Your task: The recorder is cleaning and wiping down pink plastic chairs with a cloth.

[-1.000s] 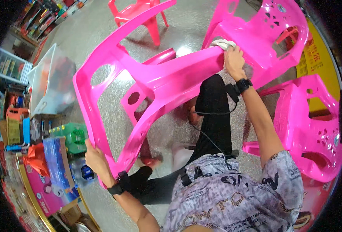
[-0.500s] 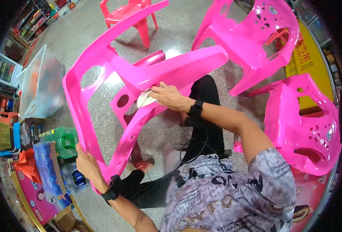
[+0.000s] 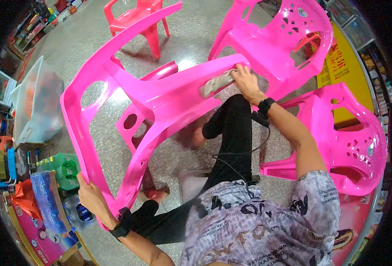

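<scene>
A pink plastic chair (image 3: pixel 160 95) lies tipped on its side in front of my legs, one leg pointing to the right. My left hand (image 3: pixel 90 195) is closed around the chair's edge at the lower left. In my right hand (image 3: pixel 247 83) is a greyish-white cloth (image 3: pixel 218 84), pressed against the inner face of the outstretched leg, close to its end. The fingers of that hand are bunched over the cloth.
Two more pink chairs, a far one (image 3: pixel 267 44) and a near one (image 3: pixel 338 133), stand on the right. Beyond is a red chair (image 3: pixel 140 20). On the left are a translucent bin (image 3: pixel 38 106), green bottles (image 3: pixel 60 166) and a blue pack (image 3: pixel 50 199). A yellow box (image 3: pixel 349 66) lies behind the right chairs.
My right hand has slid the cloth rightward and up, from the joint near the chair's middle to the end of the leg. My left hand keeps its hold.
</scene>
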{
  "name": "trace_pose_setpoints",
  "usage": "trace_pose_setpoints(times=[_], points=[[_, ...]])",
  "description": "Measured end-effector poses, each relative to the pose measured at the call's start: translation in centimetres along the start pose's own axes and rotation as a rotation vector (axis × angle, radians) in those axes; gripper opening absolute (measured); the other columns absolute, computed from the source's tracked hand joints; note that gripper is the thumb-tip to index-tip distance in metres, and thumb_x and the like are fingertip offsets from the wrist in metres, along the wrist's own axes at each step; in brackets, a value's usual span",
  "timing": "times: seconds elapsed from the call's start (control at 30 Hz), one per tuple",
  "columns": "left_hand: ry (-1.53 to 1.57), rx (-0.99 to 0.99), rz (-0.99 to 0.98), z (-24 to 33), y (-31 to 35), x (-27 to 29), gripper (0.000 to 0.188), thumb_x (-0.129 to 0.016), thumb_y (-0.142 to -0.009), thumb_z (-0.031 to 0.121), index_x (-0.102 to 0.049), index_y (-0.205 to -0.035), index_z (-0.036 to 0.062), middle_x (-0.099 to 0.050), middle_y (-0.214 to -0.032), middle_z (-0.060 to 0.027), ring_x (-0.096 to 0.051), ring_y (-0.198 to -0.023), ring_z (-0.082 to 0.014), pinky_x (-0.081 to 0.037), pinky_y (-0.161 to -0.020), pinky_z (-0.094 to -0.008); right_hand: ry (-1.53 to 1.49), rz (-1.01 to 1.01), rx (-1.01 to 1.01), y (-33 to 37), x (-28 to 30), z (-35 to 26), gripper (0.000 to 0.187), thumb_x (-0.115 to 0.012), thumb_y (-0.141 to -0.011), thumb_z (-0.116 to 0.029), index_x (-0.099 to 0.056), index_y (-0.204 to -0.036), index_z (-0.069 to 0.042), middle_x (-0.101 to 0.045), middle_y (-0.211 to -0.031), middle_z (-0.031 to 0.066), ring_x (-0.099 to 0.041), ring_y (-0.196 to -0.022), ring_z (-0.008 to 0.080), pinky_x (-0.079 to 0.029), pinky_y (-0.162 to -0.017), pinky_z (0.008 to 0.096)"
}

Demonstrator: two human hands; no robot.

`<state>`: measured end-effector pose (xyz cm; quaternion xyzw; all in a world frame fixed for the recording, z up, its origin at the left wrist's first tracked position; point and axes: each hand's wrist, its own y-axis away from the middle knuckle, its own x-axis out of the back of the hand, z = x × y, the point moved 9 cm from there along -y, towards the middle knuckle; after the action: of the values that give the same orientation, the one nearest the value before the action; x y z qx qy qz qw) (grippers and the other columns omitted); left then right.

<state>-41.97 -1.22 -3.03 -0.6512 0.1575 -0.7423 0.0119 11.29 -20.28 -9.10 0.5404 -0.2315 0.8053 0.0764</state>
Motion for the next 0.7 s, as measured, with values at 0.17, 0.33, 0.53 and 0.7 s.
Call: trace_pose_setpoints(times=[0.17, 0.33, 0.53, 0.7], points=[[-0.003, 0.008, -0.017, -0.4, 0.0, 0.1, 0.026, -0.051, -0.084, 0.012, -0.047, -0.109, 0.0101, -0.059, -0.073, -0.0230, -0.057, -0.068, -0.0422, -0.042, -0.056, -0.0496, 0.057, -0.016, -0.155, 1.1, -0.3, 1.9, 0.031, -0.053, -0.075, -0.008, -0.047, -0.105, -0.008, -0.042, -0.104, 0.0094, -0.047, -0.097, 0.0253, -0.053, -0.061, 0.0344], [0.019, -0.011, -0.009, -0.3, 0.0, 0.2, 0.024, -0.050, -0.084, 0.012, -0.047, -0.108, 0.0105, -0.059, -0.075, -0.0232, -0.057, -0.070, -0.0425, -0.042, -0.056, -0.0489, 0.061, 0.038, -0.293, 1.7, -1.1, 2.4, 0.028, -0.052, -0.077, -0.010, -0.048, -0.105, -0.007, -0.042, -0.104, 0.0102, -0.048, -0.096, 0.0257, -0.054, -0.063, 0.0352], [0.065, 0.022, -0.061, -0.3, -0.1, -0.1, 0.023, -0.049, -0.085, 0.012, -0.046, -0.108, 0.0115, -0.059, -0.074, -0.0226, -0.057, -0.071, -0.0424, -0.041, -0.056, -0.0482, -0.018, 0.041, -0.383, 2.2, -2.6, 3.0, 0.031, -0.051, -0.078, -0.013, -0.051, -0.108, -0.004, -0.043, -0.103, 0.0100, -0.048, -0.094, 0.0257, -0.055, -0.061, 0.0357], [0.055, 0.006, -0.054, -0.3, 0.1, 0.0, 0.027, -0.046, -0.085, 0.014, -0.048, -0.112, 0.0132, -0.059, -0.075, -0.0221, -0.057, -0.069, -0.0420, -0.041, -0.057, -0.0491, -0.018, -0.033, -0.357, 2.1, -3.4, 2.6, 0.030, -0.054, -0.077, -0.014, -0.052, -0.106, -0.007, -0.044, -0.099, 0.0094, -0.049, -0.091, 0.0266, -0.055, -0.060, 0.0345]])
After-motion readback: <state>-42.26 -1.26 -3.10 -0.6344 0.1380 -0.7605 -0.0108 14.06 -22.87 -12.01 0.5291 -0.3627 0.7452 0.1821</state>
